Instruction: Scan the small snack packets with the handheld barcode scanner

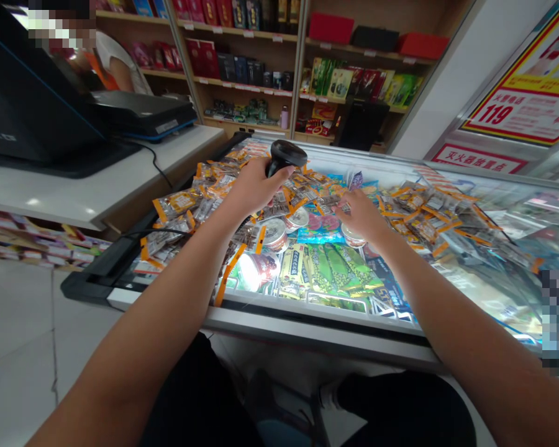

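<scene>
Spreading over the freezer lid, clear orange-edged packets lie in two loose heaps: a left heap point(177, 202) around the left hand point(256, 183) and a right heap point(414, 217) beyond the right hand point(362, 214). Between them hangs a black handheld scanner point(286, 154), its grip wrapped by the left fingers, its head raised above the packets. The right fingers are bent down among a few packets between the heaps; whether they pinch one or only touch it, I cannot tell. The step in hand looks like singling out a packet under the scanner. The next move probably calls for a printed face held flat and unwrinkled, with the scanner tipped towards it and neither wrist in the way.

The freezer point(326, 335) is a long chest with a pale front rim and glass on top. Through the glass show green ice-lolly packs point(342, 267) and round tubs point(274, 234). Across the room, wooden shelves point(261, 90) carry boxed goods, mostly red and dark. To the left, a white counter point(168, 155) bears a black monitor point(28, 93) and a flat dark scale point(142, 115), with another person point(118, 65) behind. A red-and-yellow sign point(517, 108) reading 119 hangs at the right. Smallest of all, a pink bottle point(284, 117) stands on a low shelf.
</scene>
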Tool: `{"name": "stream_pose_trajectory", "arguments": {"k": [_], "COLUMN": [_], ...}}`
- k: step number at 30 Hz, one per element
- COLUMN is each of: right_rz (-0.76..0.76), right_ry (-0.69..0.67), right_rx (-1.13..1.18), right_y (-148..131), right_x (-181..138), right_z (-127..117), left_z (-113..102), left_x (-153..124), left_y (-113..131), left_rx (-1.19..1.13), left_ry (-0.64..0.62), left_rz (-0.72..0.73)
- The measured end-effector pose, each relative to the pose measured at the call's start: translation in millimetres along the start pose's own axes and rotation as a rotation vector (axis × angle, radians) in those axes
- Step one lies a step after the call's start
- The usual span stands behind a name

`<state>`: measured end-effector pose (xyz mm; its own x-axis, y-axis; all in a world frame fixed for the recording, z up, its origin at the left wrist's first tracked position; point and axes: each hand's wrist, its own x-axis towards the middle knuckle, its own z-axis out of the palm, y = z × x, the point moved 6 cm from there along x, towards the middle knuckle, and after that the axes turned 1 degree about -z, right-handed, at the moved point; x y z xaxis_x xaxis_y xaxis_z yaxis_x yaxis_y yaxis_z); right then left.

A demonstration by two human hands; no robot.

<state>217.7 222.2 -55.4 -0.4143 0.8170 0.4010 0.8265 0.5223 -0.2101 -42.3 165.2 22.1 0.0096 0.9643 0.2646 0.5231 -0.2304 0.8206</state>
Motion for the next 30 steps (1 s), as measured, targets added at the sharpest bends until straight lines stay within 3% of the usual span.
{"name": "stream_pose_trajectory", "arguments": {"k": [5,10,15,19,22,27,30], "right_rz": [0.114,0.168,0.387,0.422,0.406,0.390,0.417], "right_ry": [0.030,-0.010,0.136,0.125,0.110,0.263,0.318], "right_rx": [-0.019,-0.103,-0.138,-0.131,-0.038,0.255,0.472], "right_y": [27.8,27.0,32.0,40.7,47.5,47.6,41.3], "right_x": [-14.0,-19.5,-21.2,-19.6,-18.8,-24.8,-26.8], "right_z": [-10.1,-1.2,-0.9,2.1,2.2,-17.2,-32.4], "left_z": [9.1,21.5,29.1,29.7,30.5,32.1,36.8], "left_x": [-2.7,-11.8,-12.5,-12.4,-15.4,-19.7,-23.2], "left_y": [3.3,15.2,15.5,15.5,18.8,25.8,26.3], "left_rx": [-0.008,0.076,0.090,0.076,0.090,0.166,0.127], "left_ry": [-0.106,-0.257,-0.305,-0.301,-0.314,-0.306,-0.386], "left_rz": [0.043,0.133,0.124,0.149,0.156,0.196,0.220]}}
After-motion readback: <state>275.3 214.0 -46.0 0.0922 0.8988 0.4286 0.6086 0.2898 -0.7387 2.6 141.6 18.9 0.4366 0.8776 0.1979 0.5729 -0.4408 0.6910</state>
